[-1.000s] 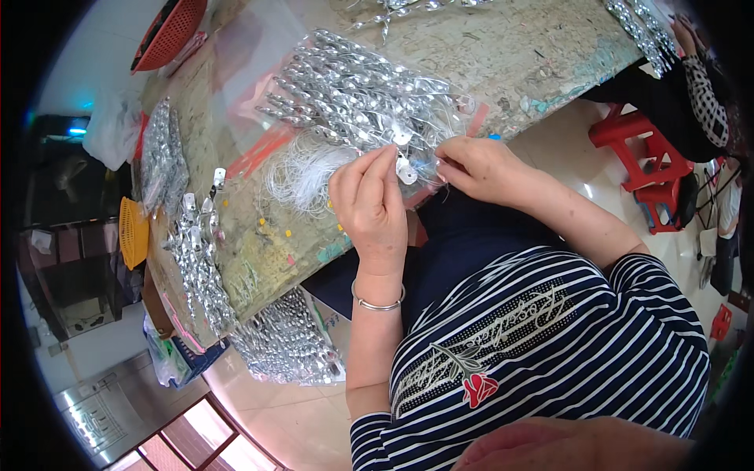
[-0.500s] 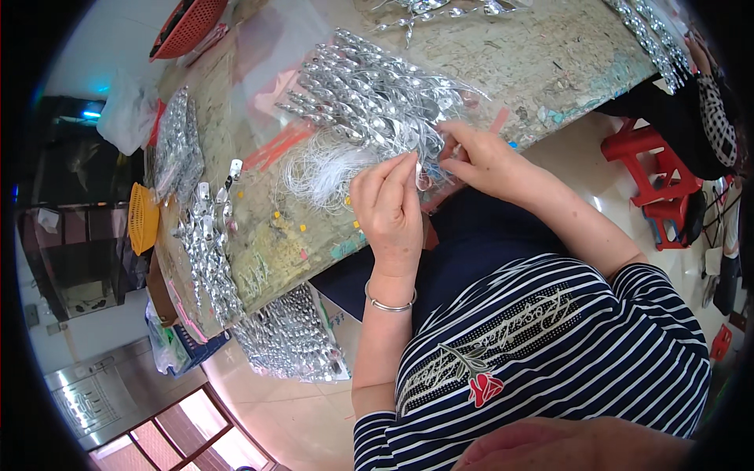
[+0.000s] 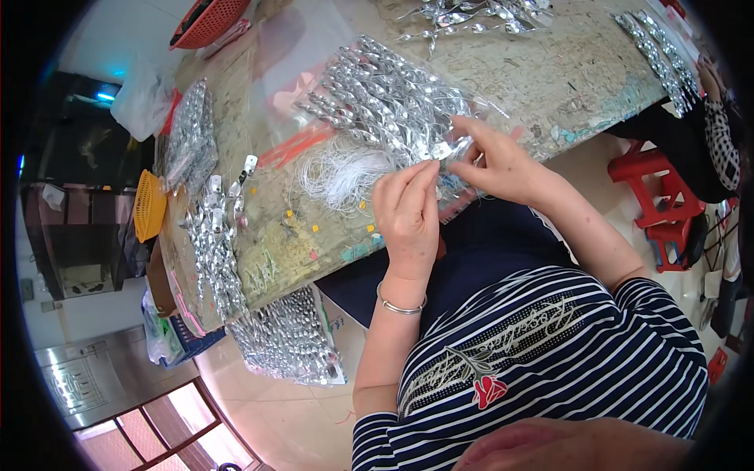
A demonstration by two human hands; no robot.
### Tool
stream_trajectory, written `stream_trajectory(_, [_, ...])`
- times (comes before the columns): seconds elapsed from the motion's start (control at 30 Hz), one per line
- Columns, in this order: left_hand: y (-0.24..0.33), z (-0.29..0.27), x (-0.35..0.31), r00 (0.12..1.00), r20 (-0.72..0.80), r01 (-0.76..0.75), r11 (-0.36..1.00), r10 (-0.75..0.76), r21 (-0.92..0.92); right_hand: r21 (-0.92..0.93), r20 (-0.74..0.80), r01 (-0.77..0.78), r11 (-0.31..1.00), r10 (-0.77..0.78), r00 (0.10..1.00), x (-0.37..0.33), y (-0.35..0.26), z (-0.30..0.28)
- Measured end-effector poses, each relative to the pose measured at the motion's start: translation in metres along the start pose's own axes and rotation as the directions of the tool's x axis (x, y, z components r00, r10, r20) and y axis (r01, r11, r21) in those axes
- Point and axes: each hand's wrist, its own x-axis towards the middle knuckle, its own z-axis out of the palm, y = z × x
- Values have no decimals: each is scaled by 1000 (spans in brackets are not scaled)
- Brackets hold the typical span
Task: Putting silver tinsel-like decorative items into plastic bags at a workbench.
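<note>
At the table's near edge my left hand (image 3: 408, 216), a bangle on its wrist, has thumb and fingers pinched on the flat end of a shiny silver twisted strip (image 3: 444, 149). Beside it my right hand (image 3: 503, 166) curves round the same spot, index finger and thumb apart with silver showing in the gap. Just beyond both hands lies a pile of silver twisted strips (image 3: 385, 98), laid roughly side by side. Left of my hands is a loose tangle of white string (image 3: 338, 174). Any string between my fingertips is too small to make out.
More silver strips (image 3: 214, 243) hang over the left edge of the worn table (image 3: 294, 259). Below is a bag of strips (image 3: 290, 337). A red basket (image 3: 206, 23) and a yellow basket (image 3: 147, 206) are at left. Another person's sleeve (image 3: 719, 129) and a red stool (image 3: 648, 184) are right.
The whole view has shifted slightly. My left fingertips are now at the silver strip's end, where a small loop showed before. My right hand stays close by, its finger and thumb still apart.
</note>
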Motion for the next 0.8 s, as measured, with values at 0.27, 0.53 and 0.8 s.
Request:
stream_trajectory(0.27, [2, 0, 6, 1000, -10, -13, 1000, 13, 5, -77, -65, 1, 997, -6, 998, 27, 14, 8])
stream_trajectory(0.53, [1, -1, 6, 999, -27, -16, 1000, 16, 16, -188, -181, 35, 982, -70, 981, 3, 14, -20])
stream_trajectory(0.8, [3, 3, 5, 1000, -4, -11, 1000, 11, 22, -357, -160, 233, 905, -305, 939, -9, 6, -24])
